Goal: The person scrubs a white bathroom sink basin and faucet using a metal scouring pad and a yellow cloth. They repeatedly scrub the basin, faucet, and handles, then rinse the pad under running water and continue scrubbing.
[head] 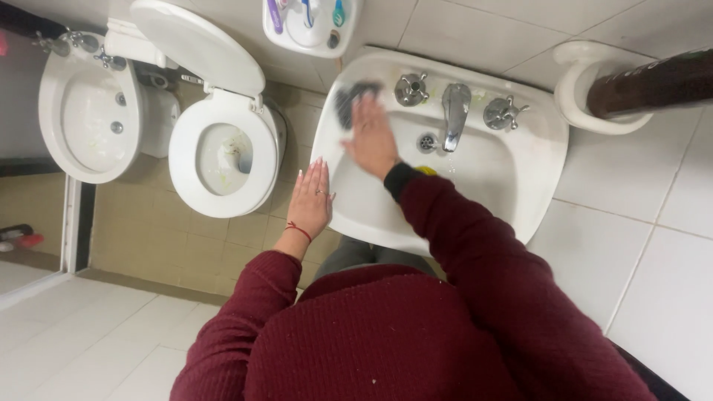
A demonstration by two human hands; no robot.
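On the back-left rim of the white sink [520,193], just left of the tap [454,111], the right hand [369,137] presses flat-fingered on a dark scrubbing pad [347,100], likely light, soft and best pinched by its edges, while the left hand [310,199] rests open against the sink's left edge.

White wall-mounted sink [520,200]: dark scrubber [349,100] on far-left rim, chrome tap [454,111] far centre, small yellow item [426,171] in basin.
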